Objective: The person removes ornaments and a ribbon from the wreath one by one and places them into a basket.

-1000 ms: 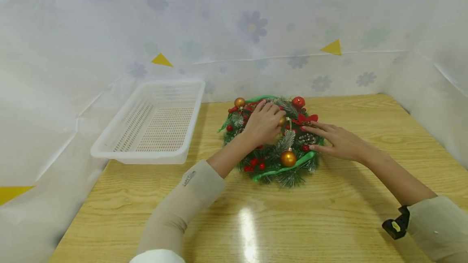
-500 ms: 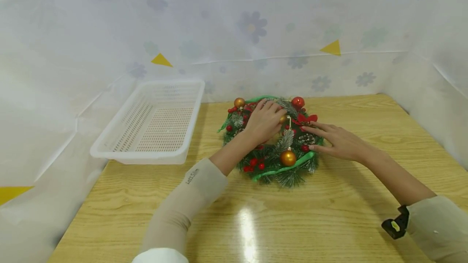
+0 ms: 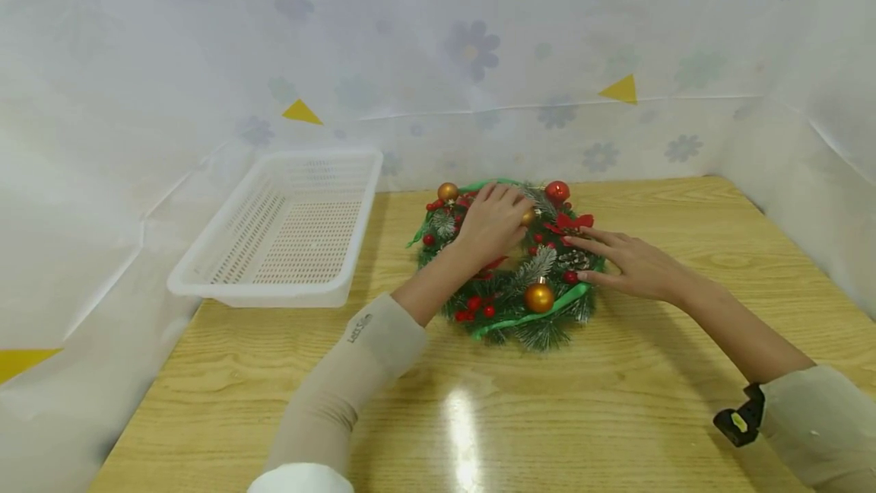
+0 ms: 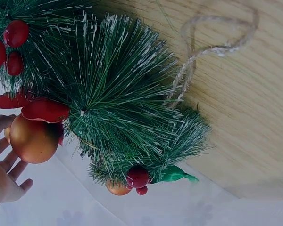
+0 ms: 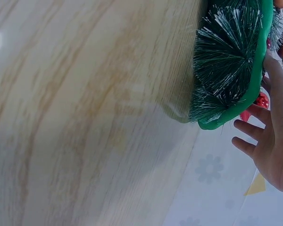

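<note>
A round pine wreath (image 3: 544, 333) with red berries, pine cones and a green ribbon (image 3: 568, 297) lies on the table. My left hand (image 3: 489, 223) reaches over its far middle, fingers curled about a gold bauble (image 3: 528, 217); the wrist hides part of the wreath. In the left wrist view, that hand (image 4: 4, 176) is beside a large gold bauble (image 4: 35, 139) and red petals (image 4: 45, 111). My right hand (image 3: 636, 268) rests its straight fingertips on the wreath's right side, near a red flower (image 3: 573, 224) and a pine cone (image 3: 573, 259). Another gold bauble (image 3: 539, 297) sits at the near side.
To the wreath's left stands a white plastic basket (image 3: 361, 249) on the wooden table (image 3: 582, 417). A floral sheet (image 3: 424, 59) closes off the back and sides. In the left wrist view, a twine loop (image 4: 217, 49) lies on the table by the wreath.
My left hand has shifted slightly away and left, with the gold bauble it holds. The gold hook that stood right of it has moved from its earlier spot. My right hand stays put.
</note>
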